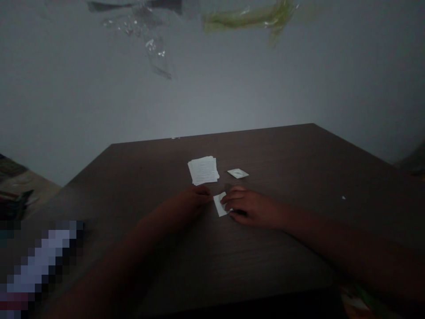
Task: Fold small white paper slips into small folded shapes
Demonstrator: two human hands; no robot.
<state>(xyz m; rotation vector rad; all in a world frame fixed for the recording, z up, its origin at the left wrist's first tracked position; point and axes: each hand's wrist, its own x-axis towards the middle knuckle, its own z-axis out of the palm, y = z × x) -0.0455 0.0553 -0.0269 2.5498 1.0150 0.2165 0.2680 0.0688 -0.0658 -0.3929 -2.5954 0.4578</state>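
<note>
White paper piece (221, 204) lies between both hands on the dark wooden surface (285, 155). The right hand (250, 206) has its grip closed over this paper. The left hand (192, 201) is curled just beside it, and I cannot tell if it has hold. A stack of paper slips (203, 170) and a diamond-shaped white paper (237, 173) lie just ahead.

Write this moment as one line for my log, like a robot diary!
left hand: beside small white paper | right hand: fingers on that paper | nearby: paper stack, white paper square | surface: dark wood table
</note>
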